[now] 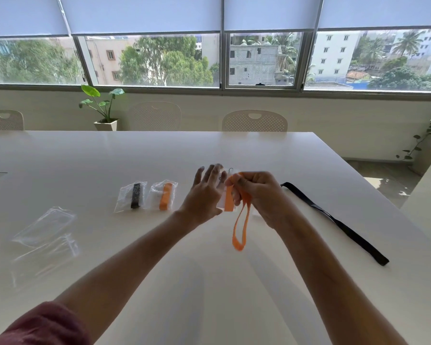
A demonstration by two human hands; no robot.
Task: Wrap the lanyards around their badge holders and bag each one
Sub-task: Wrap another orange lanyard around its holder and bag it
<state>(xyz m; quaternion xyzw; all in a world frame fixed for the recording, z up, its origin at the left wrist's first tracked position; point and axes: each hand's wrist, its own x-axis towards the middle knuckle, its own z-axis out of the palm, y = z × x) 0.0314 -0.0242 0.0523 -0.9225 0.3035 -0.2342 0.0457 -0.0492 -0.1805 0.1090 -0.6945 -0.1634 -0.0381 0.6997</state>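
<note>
Above the white table [159, 257] my right hand [256, 192] grips an orange lanyard [239, 232] partly wound around a clear badge holder [223, 200]. A loop of the lanyard hangs below. My left hand [207, 192] rests against the holder's left side with fingers spread. To the left lie two filled bags, one with a black lanyard [133, 196], one with an orange one [163, 195]. A loose black lanyard [339, 222] stretches along the table on the right.
Several empty clear bags [44, 235] lie at the left of the table. White chairs [254, 122] stand behind the far edge, with a potted plant [102, 108] under the window. The table's right edge drops to the floor.
</note>
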